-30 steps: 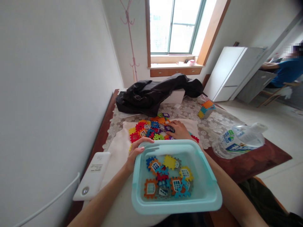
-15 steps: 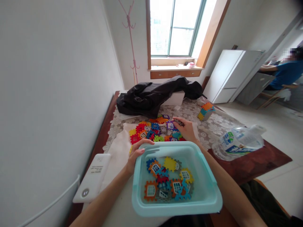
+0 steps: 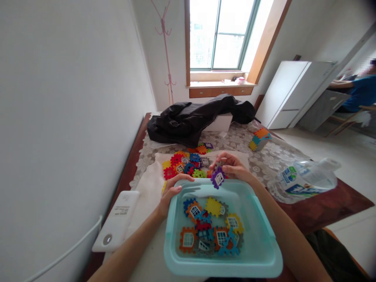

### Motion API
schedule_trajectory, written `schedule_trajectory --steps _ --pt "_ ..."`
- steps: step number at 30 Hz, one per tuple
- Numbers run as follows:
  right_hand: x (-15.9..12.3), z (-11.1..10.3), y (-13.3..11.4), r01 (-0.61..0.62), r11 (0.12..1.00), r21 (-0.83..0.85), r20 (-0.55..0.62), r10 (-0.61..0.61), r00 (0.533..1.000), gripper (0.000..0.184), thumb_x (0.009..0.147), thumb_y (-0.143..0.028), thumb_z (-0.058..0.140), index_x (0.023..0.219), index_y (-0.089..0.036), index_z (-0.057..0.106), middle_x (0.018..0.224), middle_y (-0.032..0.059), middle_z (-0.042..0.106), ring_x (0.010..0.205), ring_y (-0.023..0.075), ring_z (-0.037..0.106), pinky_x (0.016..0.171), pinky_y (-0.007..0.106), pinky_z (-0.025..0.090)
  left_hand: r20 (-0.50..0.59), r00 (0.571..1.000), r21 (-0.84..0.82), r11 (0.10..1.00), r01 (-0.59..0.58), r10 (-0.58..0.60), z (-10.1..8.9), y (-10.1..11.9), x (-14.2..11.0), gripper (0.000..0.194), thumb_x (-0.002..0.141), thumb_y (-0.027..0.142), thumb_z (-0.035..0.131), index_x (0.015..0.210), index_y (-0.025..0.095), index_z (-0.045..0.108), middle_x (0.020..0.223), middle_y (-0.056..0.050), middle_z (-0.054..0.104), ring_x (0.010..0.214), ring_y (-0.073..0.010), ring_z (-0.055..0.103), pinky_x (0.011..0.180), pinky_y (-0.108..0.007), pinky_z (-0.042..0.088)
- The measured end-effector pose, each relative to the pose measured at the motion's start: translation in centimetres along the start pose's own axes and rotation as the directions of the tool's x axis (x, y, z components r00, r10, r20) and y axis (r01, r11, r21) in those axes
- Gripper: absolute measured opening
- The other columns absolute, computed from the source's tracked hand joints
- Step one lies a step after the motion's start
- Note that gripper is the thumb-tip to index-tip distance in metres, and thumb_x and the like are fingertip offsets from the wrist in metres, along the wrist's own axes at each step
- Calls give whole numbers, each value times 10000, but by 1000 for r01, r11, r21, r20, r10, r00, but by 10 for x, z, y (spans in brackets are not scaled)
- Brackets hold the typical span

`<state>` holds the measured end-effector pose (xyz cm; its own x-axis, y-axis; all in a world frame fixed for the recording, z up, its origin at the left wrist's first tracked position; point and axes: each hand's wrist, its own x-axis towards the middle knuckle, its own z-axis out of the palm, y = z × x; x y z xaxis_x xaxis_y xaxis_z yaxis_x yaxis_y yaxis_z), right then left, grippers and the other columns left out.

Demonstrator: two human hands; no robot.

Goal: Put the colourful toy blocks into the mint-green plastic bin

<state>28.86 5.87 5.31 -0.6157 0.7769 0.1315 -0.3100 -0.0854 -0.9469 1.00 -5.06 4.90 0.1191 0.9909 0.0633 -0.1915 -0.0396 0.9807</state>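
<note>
My left hand point(image 3: 169, 197) is closed round the upper left rim of a light-blue plastic tub point(image 3: 223, 270). Inside the tub lie several interlocking building tiles, among them a yellow tile point(image 3: 213, 206) and an orange tile with a white window point(image 3: 188, 239). Above the tub's far rim, my right hand point(image 3: 235, 169) pinches a purple tile with a white window point(image 3: 218, 178). A grey tile point(image 3: 219, 164) shows behind the purple one, between the fingers. Beyond the tub, more coloured tiles point(image 3: 178, 159) lie in a loose pile, partly hidden by the rim and my hands.
A black cloth point(image 3: 182, 121) lies across a white box point(image 3: 219, 122) at the back. To the right stand a tile cube point(image 3: 259, 140) and a large clear bottle point(image 3: 305, 182). A white device point(image 3: 117, 223) sits at the left. Someone in blue point(image 3: 362, 92) sits far right.
My right hand has come back towards the tub from the pile, lifting the purple tile over the far rim. My left hand stays on the tub. The view has shifted slightly.
</note>
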Motion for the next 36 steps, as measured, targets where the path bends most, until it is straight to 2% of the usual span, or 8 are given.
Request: schedule_trajectory --steps 4,7,9,11,13,16,30,36 --pt "-1 -7 3 18 1000 13 240 -20 971 577 799 -746 820 966 -194 801 1091 140 828 1175 340 770 1077 529 605 -6 1000 23 999 -24 24 -2 -3 0 356 862 409 635 1057 192 839 1104 -94 752 999 -289 663 857 -343 521" --pt "7 -11 8 150 989 5 52 -150 987 559 921 -765 671 919 -223 806 942 94 826 1035 287 798 1031 485 629 9 1000 3 1000 -19 19 -4 -5 1 355 857 406 640 1056 190 837 1048 -92 750 920 -266 661 802 -332 523" --pt "15 -15 14 164 967 -193 -138 -192 972 470 973 -689 644 992 -244 797 1003 70 827 976 244 792 998 443 639 25 1000 -22 1000 -11 11 -5 -6 1 361 851 404 644 1069 186 831 1018 -90 751 858 -249 658 764 -327 522" --pt "22 -19 24 98 837 -538 -186 -231 955 415 978 -594 667 1162 -241 785 1193 90 813 1120 254 766 1095 459 600 25 1000 -32 999 -3 4 -5 -7 1 361 853 401 647 1075 184 829 1040 -92 759 870 -249 667 769 -325 527" --pt "26 -22 35 50 583 -811 -107 -233 967 510 953 -497 707 1381 -220 718 1436 128 723 1357 294 672 1239 519 498 15 1000 -27 1000 -7 8 -4 -7 1 356 861 397 644 1077 184 831 1074 -93 763 912 -256 674 797 -327 533" --pt "28 -24 52 57 351 -935 4 -151 988 689 930 -398 740 1580 -236 577 1638 135 562 1540 318 526 1347 567 362 15 999 -9 999 -31 31 -4 -6 1 359 870 394 631 1083 183 829 1074 -96 757 916 -262 668 802 -334 531" --pt "31 -23 49 -35 469 -883 -118 -150 982 392 1051 -472 526 1291 -319 796 1319 75 782 1207 334 737 1120 532 559 -4 1000 28 1000 -8 8 -7 -10 0 351 868 402 620 1072 201 822 1141 -92 737 1049 -295 643 936 -353 509" --pt "31 -18 54 118 376 -919 102 -63 993 427 964 -518 707 1330 -315 792 1402 106 728 1342 357 646 1182 514 494 -19 1000 51 999 -13 14 -7 -9 -1 325 864 412 632 1024 205 825 1164 -91 743 1116 -303 632 999 -352 491"
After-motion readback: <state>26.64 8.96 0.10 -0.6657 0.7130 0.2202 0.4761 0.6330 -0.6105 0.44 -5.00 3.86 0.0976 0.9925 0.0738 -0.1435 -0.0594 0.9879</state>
